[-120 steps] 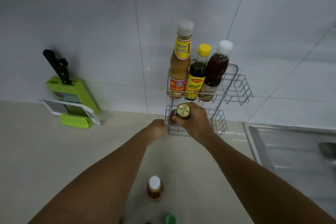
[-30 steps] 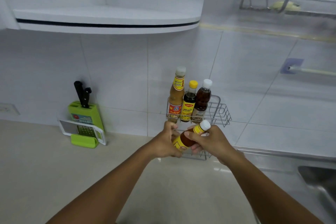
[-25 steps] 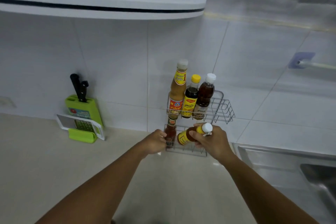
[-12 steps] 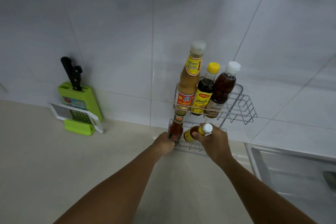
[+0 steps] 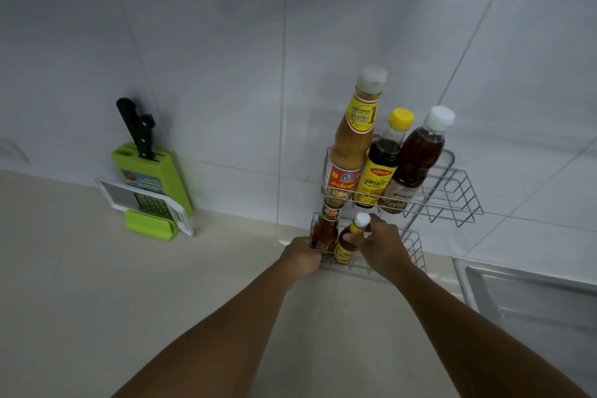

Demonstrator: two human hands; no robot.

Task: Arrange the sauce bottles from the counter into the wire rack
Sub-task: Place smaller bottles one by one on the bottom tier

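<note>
A two-tier wire rack (image 5: 452, 200) stands against the tiled wall. Its upper tier holds a tall tan sauce bottle (image 5: 352, 142), a dark bottle with a yellow cap (image 5: 382, 161) and a brown bottle with a white cap (image 5: 416, 158). In the lower tier a small red sauce bottle (image 5: 324, 231) stands upright at the left. Beside it is a small white-capped bottle with a yellow label (image 5: 349, 241), nearly upright, with my right hand (image 5: 382, 247) closed on its neck. My left hand (image 5: 302, 257) grips the rack's lower front-left corner.
A green knife block (image 5: 151, 174) with black knives and a grater (image 5: 145, 203) leaning on it stands at the wall on the left. A steel sink (image 5: 533, 304) lies to the right of the rack. Beige counter (image 5: 97, 300) spreads in front.
My right hand has tipped the yellow-labelled bottle from lying slanted to nearly upright in the lower tier, next to the red bottle. The view has dropped lower.
</note>
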